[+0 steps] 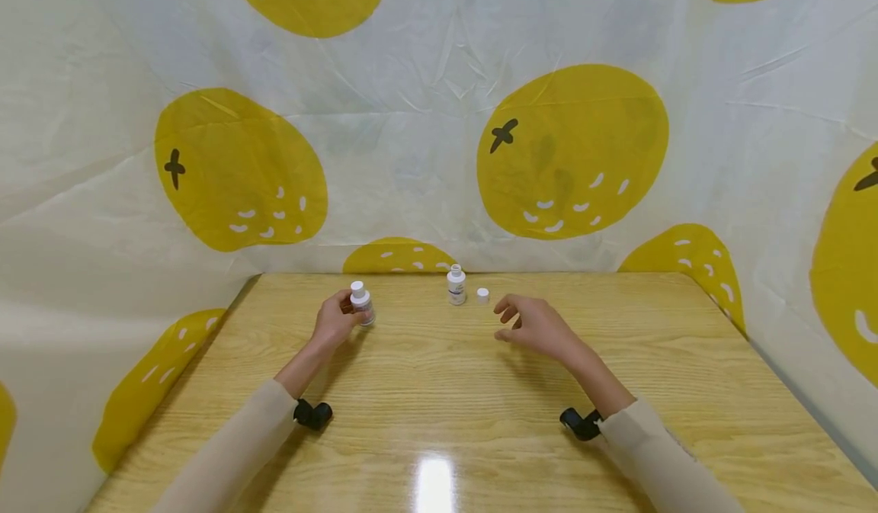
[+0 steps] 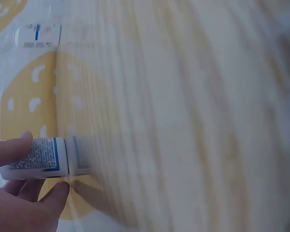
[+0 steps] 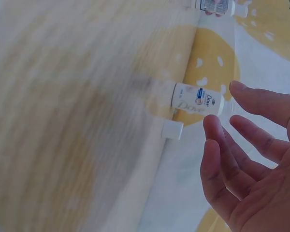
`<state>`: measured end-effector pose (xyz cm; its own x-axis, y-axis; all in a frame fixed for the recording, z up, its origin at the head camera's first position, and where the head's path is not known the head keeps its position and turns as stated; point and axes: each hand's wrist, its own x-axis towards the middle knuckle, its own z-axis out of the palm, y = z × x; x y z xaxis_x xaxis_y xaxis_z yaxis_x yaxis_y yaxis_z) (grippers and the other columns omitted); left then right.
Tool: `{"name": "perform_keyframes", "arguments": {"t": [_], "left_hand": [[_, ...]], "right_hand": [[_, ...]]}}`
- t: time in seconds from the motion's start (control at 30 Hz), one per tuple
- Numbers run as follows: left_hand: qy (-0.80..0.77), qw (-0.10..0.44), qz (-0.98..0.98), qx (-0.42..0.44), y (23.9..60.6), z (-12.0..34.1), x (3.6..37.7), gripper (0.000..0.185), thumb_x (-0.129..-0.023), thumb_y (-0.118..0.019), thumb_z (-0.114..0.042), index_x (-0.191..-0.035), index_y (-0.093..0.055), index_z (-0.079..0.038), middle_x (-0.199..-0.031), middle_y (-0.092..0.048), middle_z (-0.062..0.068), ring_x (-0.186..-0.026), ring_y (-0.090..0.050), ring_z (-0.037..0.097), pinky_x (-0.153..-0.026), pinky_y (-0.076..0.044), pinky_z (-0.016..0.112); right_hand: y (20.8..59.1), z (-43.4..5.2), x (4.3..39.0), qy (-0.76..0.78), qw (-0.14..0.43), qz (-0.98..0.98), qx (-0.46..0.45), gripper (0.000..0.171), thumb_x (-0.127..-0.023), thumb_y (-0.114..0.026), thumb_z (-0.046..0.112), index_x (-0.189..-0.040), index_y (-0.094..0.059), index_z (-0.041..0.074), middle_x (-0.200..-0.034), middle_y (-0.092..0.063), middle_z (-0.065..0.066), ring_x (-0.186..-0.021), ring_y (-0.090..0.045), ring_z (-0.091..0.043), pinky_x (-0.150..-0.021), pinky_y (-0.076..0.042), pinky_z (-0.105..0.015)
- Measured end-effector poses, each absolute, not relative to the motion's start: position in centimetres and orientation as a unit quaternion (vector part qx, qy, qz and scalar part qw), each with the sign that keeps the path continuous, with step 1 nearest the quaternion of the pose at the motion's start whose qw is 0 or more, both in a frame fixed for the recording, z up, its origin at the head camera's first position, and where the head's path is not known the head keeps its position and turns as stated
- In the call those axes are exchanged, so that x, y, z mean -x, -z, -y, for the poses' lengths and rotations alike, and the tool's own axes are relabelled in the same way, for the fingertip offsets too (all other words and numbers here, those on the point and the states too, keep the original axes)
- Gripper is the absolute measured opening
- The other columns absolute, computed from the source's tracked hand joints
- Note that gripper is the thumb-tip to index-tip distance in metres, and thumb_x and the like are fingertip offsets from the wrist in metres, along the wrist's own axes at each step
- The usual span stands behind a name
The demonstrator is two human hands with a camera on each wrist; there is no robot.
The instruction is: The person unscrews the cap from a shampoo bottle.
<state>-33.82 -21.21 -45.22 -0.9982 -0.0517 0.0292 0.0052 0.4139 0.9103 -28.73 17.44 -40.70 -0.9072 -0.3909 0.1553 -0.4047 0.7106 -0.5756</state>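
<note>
left hand [image 1: 334,320] grips capped bottle [image 1: 361,304]; 2nd bottle [image 1: 456,286] uncapped, contents unseen.

Both bottles [image 1: 361,304] [image 1: 456,286] are white with blue-marked labels, and the loose cap [image 1: 483,294] is white. The table [image 1: 439,391] is light yellow wood grain. The backdrop cloth [image 1: 425,117] is white, printed with large yellow fruit shapes bearing white flecks and dark stems; the sleeves [image 1: 233,444] are beige.

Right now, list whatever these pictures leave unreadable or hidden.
- Left wrist view: the held bottle has tiny, unreadable print; its cap end is cut off by the left hand.
- Head view: the second bottle is too small to read.
- Right wrist view: motion blur smears the table.
</note>
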Motion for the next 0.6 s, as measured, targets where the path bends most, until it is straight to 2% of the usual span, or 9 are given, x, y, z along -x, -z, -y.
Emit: {"name": "perform_keyframes", "arguments": {"t": [0.27,0.6], "left_hand": [[0.521,0.032,0.853,-0.003,45.2,21.0,33.7,0.052,-0.097,-0.068,-0.001,-0.145,-0.05,0.005,-0.142,-0.057,0.03,-0.134,-0.055,0.043,-0.113,-0.046,0.054],[0.527,0.028,0.849,0.0,45.1,20.8,33.5,0.05,-0.099,-0.067,-0.004,-0.146,-0.049,0.002,-0.141,-0.056,0.028,-0.132,-0.056,0.044,-0.109,-0.048,0.052]], "right_hand": [[41.3,-18.2,27.6,-0.321,0.008,0.92,-0.223,0.035,-0.091,-0.079,0.014,-0.12,-0.067,0.0,-0.107,-0.075,-0.018,-0.082,-0.072,-0.021,-0.073,-0.06,-0.037],[41.8,-18.1,26.8,-0.344,-0.01,0.91,-0.229,0.035,-0.091,-0.079,0.012,-0.122,-0.067,0.001,-0.107,-0.074,-0.015,-0.082,-0.068,-0.016,-0.07,-0.057,-0.031]]}}
